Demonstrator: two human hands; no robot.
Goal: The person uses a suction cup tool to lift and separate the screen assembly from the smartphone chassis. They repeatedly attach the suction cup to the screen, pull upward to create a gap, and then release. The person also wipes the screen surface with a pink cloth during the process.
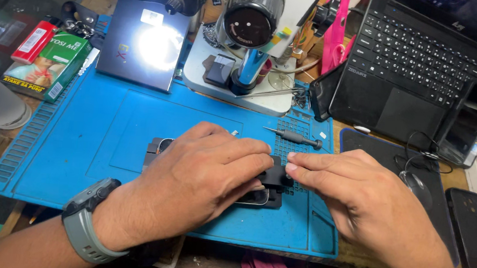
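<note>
My left hand lies flat over a black phone held in a black clamp fixture on the blue work mat, hiding most of it; a corner of the phone shows under my fingers. My right hand pinches the knob at the fixture's right end with thumb and forefinger. A grey watch is on my left wrist. A small screwdriver lies on the mat just beyond my fingers.
A microscope on a white base stands at the mat's far edge beside a lit dark slab. An open laptop is far right, with phones near it. A green box and a red lighter sit far left.
</note>
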